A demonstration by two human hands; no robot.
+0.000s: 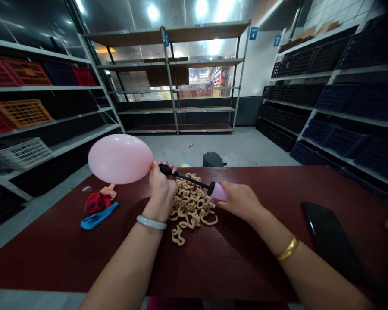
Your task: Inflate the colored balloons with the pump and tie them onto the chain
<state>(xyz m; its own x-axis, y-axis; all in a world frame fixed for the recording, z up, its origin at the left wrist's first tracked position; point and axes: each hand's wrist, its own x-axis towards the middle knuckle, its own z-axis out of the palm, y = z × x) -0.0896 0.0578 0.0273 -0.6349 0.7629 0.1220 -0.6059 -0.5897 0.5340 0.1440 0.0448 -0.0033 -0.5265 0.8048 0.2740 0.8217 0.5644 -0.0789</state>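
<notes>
A partly inflated pink balloon (120, 158) sits on the black nozzle end of a hand balloon pump (194, 180). My left hand (161, 183) is closed where the balloon's neck meets the pump, so the neck itself is hidden. My right hand (239, 199) grips the pump's pink barrel at the other end, with the black rod drawn out between the two hands. Below the pump lies a heap of tan, curled snack-like pieces (192, 204). Left of my left wrist are a flat blue balloon (99, 216), a red one (97, 202) and a peach-coloured one (109, 190).
The dark red table (242, 258) carries a black phone-like slab (331, 237) at right. Beyond its far edge is a dark grey object (213, 159) on the floor. Shelves with crates (24, 113) line both sides, and a metal rack (171, 86) stands at the back.
</notes>
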